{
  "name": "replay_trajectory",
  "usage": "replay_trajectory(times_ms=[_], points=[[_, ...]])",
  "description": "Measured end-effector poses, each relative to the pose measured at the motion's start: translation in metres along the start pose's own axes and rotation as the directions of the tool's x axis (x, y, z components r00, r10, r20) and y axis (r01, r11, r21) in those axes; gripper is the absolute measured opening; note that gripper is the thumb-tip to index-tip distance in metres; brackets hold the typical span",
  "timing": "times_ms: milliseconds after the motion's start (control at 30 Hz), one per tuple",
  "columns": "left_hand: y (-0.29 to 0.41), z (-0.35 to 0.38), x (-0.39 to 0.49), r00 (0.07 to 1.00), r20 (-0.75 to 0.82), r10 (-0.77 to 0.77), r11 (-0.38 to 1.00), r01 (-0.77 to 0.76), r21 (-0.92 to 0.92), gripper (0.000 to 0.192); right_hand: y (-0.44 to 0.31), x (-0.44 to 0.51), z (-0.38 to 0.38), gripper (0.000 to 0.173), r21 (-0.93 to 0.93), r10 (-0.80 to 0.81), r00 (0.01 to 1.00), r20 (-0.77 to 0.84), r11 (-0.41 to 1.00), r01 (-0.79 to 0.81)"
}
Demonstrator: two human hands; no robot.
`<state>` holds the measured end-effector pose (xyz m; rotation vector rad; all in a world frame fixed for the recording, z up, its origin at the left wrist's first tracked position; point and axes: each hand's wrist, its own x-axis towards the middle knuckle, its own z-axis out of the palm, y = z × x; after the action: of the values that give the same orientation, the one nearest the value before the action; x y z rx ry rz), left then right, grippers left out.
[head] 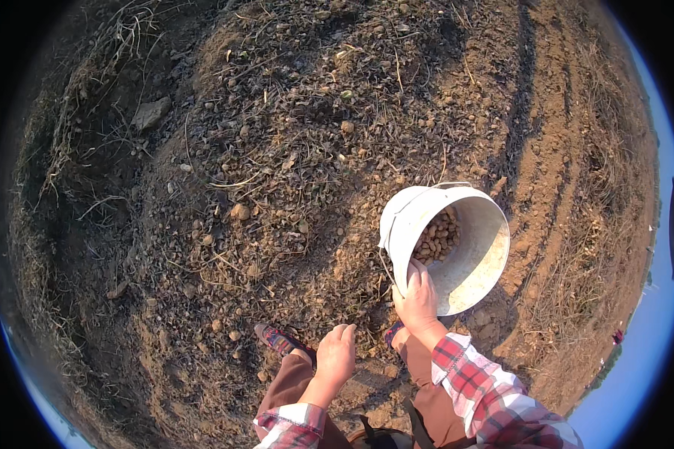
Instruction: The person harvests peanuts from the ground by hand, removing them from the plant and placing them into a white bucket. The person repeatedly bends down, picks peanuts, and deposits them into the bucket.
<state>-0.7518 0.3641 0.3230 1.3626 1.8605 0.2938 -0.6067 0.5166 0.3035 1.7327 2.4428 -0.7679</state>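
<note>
My right hand (417, 297) grips the near rim of a white plastic bucket (407, 216), fingers over the inside and thumb outside. The bucket tilts, its mouth facing right and towards me. Unshelled peanuts (439, 236) cover part of its bottom, and a thin wire handle (386, 266) hangs along its outer side. To the left, my left hand (337, 356) hovers above the soil between my legs, apart from the bucket. Its fingers are bent and close together; the palm side is hidden, so whether it holds something is unclear.
Dry leaves and stems litter the soil (292, 185) with clods among them. A flat stone (151, 113) lies at the upper left, near dried plants (62, 151). My shoes (281, 339) stand just beyond my hands. Bare furrows (547, 151) run along the right.
</note>
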Motion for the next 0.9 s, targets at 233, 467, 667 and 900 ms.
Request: replay_trajectory(times_ms=[233, 467, 667, 900], points=[[0.116, -0.012, -0.129, 0.961, 0.253, -0.111, 0.989, 0.133, -0.071, 0.027, 0.046, 0.021, -0.030, 0.024, 0.122, 0.086, 0.993, 0.076, 0.988, -0.095], [0.201, -0.049, -0.152, 0.915, 0.288, -0.281, 0.938, 0.325, -0.117, 0.022, 0.102, 0.029, -0.147, 0.027, 0.395, 0.086, 0.991, 0.104, 0.911, -0.120], [0.173, -0.098, -0.100, 0.912, 0.306, -0.274, 0.933, 0.329, -0.144, 0.022, 0.086, 0.010, -0.194, 0.026, 0.509, 0.220, 0.934, 0.280, 0.791, -0.339], [0.122, -0.205, -0.044, 0.878, 0.450, -0.167, 0.967, 0.234, -0.098, 0.021, 0.012, 0.036, -0.270, 0.037, 0.587, 0.502, 0.834, 0.229, 0.613, -0.529]])
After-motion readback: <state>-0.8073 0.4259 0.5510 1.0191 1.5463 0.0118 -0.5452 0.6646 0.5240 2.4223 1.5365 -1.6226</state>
